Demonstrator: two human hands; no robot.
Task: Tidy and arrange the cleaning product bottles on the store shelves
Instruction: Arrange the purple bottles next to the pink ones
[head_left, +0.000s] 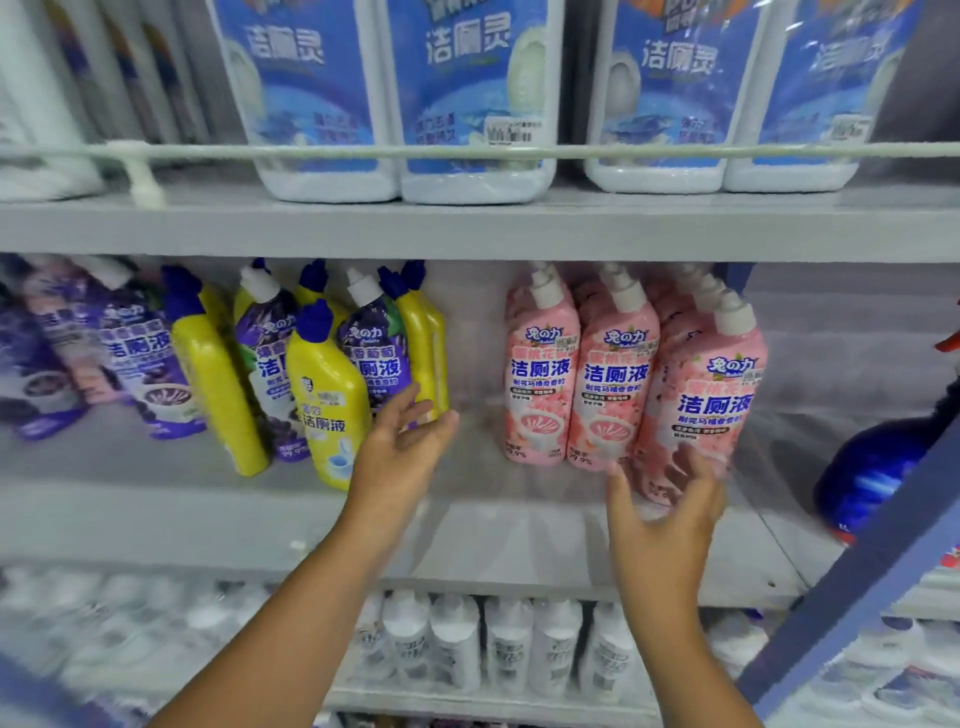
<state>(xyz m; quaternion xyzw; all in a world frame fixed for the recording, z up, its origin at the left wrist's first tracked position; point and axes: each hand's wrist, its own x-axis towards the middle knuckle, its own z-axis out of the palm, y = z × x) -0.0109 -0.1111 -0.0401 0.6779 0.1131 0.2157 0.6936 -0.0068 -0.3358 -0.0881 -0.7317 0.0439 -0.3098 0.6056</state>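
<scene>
Both your bare forearms reach up and forward from bottom of frame. Your left hand (400, 441): palm turned inward toward right, fingers straight and loosely spread, gripping nothing. Your right hand (670, 512): palm facing left, fingers relaxed and slightly apart, thumb up, motion-blurred at fingertips.

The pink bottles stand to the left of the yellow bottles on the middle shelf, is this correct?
Not quite: the head view shows the pink bottles standing to the right of the yellow bottles on the middle shelf, with a bare gap between them.
</scene>
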